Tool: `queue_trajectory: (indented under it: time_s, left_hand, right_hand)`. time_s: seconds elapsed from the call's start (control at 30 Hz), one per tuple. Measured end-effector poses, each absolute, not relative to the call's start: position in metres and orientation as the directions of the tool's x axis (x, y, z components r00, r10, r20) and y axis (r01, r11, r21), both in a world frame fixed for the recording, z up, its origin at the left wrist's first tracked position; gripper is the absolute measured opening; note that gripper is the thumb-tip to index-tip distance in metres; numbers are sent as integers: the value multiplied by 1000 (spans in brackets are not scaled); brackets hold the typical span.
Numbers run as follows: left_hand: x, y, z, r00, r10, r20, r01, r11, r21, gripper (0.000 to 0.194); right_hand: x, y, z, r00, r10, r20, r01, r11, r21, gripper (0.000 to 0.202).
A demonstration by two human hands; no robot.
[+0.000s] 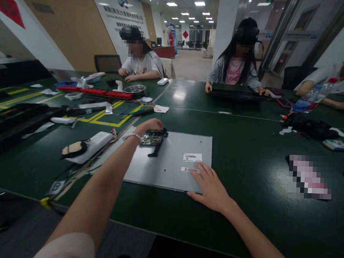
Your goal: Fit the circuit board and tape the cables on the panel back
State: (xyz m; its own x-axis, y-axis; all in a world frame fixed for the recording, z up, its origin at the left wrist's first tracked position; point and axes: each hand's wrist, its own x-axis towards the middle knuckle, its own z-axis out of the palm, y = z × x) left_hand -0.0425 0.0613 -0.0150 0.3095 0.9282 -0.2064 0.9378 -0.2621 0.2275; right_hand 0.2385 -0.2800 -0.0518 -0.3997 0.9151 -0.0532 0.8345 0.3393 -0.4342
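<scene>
A flat silver-grey metal panel [174, 144], like the back of a display, lies in front of me with white labels [192, 157] on its right part. On its far left part rests a green circuit board [152, 138], with a black strip [156, 149] beside it. My left hand [151, 125], a beaded bracelet at its wrist, reaches to the board's far edge. Its fingers curl downward and their tips are mostly hidden, so what they grip does not show. Spread and flat, my right hand [211, 184] touches the panel's near right corner.
Left of the panel lie a white device [88, 150] and loose wires [138, 111]. Farther back are a red bar [99, 92] and a metal bowl [135, 90]. On the right are a phone-like object [309, 177] and a bottle [311, 99]. Several people sit across the table.
</scene>
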Motion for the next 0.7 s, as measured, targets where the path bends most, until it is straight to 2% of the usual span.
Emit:
queue_trajectory:
  time_s: [0.1,0.27,0.43,0.7]
  left_hand:
    - [-45,65,-15,294,926,-239,941,-236,242,33]
    - [-49,69,-16,281,930,-238,936,-212,280,41]
    - [-48,70,-20,276,936,-216,935,-210,285,39]
    - [-13,63,-18,362,930,66,898,-366,245,35]
  right_hand:
    - [239,-280,-51,-396,917,-54,833,334,-440,80]
    - [239,-280,-52,-398,916,-51,830,336,-445,81]
    - [239,-279,-51,-406,912,-55,826,340,-449,81]
    - [239,-280,-52,-401,915,-40,827,343,-445,79]
